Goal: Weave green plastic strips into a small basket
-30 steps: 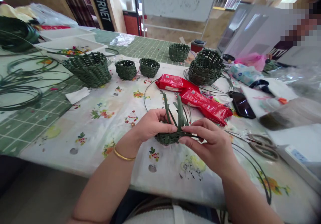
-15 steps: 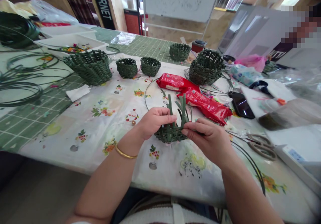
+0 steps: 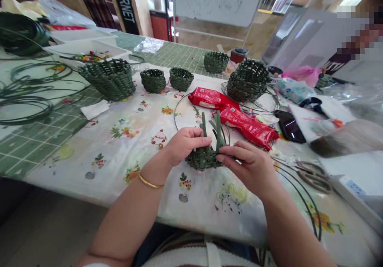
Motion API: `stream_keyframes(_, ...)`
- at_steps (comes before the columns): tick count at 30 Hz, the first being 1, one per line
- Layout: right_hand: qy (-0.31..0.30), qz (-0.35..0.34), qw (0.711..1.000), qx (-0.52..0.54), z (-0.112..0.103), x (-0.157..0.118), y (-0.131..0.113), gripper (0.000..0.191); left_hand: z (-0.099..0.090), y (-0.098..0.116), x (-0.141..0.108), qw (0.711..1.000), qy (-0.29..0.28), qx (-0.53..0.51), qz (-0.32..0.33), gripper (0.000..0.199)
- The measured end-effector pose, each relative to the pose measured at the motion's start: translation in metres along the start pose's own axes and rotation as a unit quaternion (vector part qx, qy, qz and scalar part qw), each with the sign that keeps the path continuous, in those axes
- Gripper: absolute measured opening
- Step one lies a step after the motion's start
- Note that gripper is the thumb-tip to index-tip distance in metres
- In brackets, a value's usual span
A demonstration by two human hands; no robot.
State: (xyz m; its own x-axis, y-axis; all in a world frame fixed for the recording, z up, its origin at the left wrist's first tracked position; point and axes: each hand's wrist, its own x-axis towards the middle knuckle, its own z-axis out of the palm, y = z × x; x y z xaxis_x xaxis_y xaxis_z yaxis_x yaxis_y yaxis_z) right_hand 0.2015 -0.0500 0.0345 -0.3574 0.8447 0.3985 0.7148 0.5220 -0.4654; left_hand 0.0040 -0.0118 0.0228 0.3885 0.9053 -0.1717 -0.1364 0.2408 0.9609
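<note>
A small, partly woven dark green basket (image 3: pixel 203 160) sits on the flowered cloth (image 3: pixel 119 151), with flat green strips standing up from its rim. My left hand (image 3: pixel 187 143) pinches the basket's left side near an upright strip, thumb and forefinger together. At its right side my right hand (image 3: pixel 247 163) is closed on a thin dark green strand at the rim. The strand trails past the right forearm and curves down over the cloth. The fingertips hide part of the weave.
Two red packets (image 3: pixel 245 125) lie behind the basket. Woven baskets (image 3: pixel 248 81) stand farther back. To the right are scissors (image 3: pixel 314 175), a black phone (image 3: pixel 289 126) and a clear tub (image 3: pixel 341 137). White trays (image 3: pixel 119 53) and coiled strands (image 3: pixel 26 109) are at the left.
The trailing strand has shifted at the right, its loops now lying farther apart. Both hands keep nearly the same hold on the basket. The view has moved slightly.
</note>
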Motion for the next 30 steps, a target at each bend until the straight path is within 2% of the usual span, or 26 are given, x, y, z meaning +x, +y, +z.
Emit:
stream_keyframes(5, -0.034, 0.033, 0.997, 0.065, -0.006, 0.001, 0.006, 0.017, 0.000, -0.002, -0.002, 1.000, -0.025, 0.013, 0.009, 0.028)
stream_keyframes(7, -0.063, 0.049, 0.994, 0.082, -0.017, 0.002, 0.010, 0.020, 0.003, -0.002, -0.002, 0.999, -0.033, 0.015, 0.006, 0.027)
stream_keyframes(10, -0.113, 0.048, 0.992, 0.040, -0.038, 0.004, 0.015, 0.018, 0.010, -0.004, -0.003, 0.998, -0.050, 0.033, 0.007, 0.025)
stream_keyframes(14, -0.163, 0.023, 0.986, -0.036, -0.058, 0.014, 0.018, 0.012, 0.018, -0.002, -0.006, 0.989, -0.058, 0.133, 0.021, 0.025)
stream_keyframes(17, -0.216, 0.061, 0.974, -0.032, -0.069, 0.027, 0.021, 0.010, 0.020, 0.005, -0.010, 0.964, -0.026, 0.258, 0.067, 0.027)
stream_keyframes(19, -0.288, 0.088, 0.954, 0.016, -0.077, 0.038, 0.024, 0.013, 0.019, 0.012, -0.014, 0.921, 0.013, 0.365, 0.135, 0.031)
stream_keyframes(21, -0.345, 0.092, 0.932, 0.069, -0.085, 0.051, 0.027, 0.019, 0.018, 0.019, -0.018, 0.850, 0.052, 0.477, 0.217, 0.035)
stream_keyframes(23, -0.344, 0.088, 0.932, 0.072, -0.089, 0.068, 0.029, 0.020, 0.018, 0.023, -0.020, 0.763, 0.081, 0.572, 0.291, 0.034)
stream_keyframes(25, -0.316, 0.085, 0.945, 0.011, -0.089, 0.086, 0.028, 0.018, 0.021, 0.022, -0.019, 0.674, 0.096, 0.644, 0.349, 0.030)
stream_keyframes(27, -0.301, 0.065, 0.949, -0.062, -0.086, 0.103, 0.021, 0.018, 0.025, 0.015, -0.015, 0.602, 0.098, 0.694, 0.382, 0.025)
stream_keyframes(28, -0.293, 0.044, 0.950, -0.095, -0.084, 0.110, 0.016, 0.019, 0.026, 0.009, -0.012, 0.581, 0.101, 0.711, 0.383, 0.025)
stream_keyframes(29, -0.283, 0.017, 0.951, -0.127, -0.083, 0.114, 0.009, 0.020, 0.027, 0.003, -0.008, 0.573, 0.102, 0.719, 0.381, 0.025)
stream_keyframes(30, -0.270, -0.011, 0.950, -0.157, -0.081, 0.115, 0.001, 0.019, 0.027, -0.003, -0.004, 0.580, 0.102, 0.718, 0.370, 0.024)
